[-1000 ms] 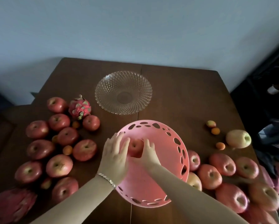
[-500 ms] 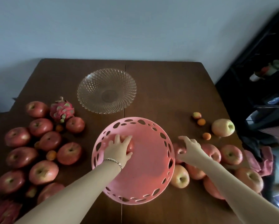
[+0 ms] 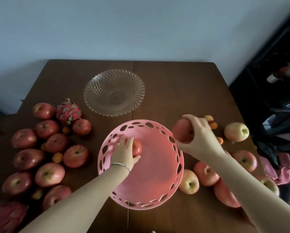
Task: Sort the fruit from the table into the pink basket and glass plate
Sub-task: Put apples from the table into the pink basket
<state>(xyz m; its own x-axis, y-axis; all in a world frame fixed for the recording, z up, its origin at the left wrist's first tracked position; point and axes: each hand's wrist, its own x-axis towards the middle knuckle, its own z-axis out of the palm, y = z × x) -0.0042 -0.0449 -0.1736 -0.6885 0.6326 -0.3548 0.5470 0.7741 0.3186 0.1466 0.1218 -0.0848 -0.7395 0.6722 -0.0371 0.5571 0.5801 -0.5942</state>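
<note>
The pink basket (image 3: 157,182) with oval cut-outs sits at the table's middle front. My left hand (image 3: 125,152) reaches inside it and rests on a red apple (image 3: 137,147) lying in the basket. My right hand (image 3: 200,135) grips another red apple (image 3: 181,132), held above the table just right of the basket's rim. The empty glass plate (image 3: 114,92) stands behind the basket. Several red apples (image 3: 75,156) lie to the left, several more apples (image 3: 206,174) to the right.
A pink dragon fruit (image 3: 68,111) lies at the left back, another at the front left corner (image 3: 5,216). Small orange fruits (image 3: 57,157) sit among the apples. A yellow-green apple (image 3: 236,132) is at the right. Dark furniture and cloth stand beyond the table's right edge.
My right hand left the basket, reached to the right pile, closed on a red apple and lifted it. My left hand stayed on the apple in the basket.
</note>
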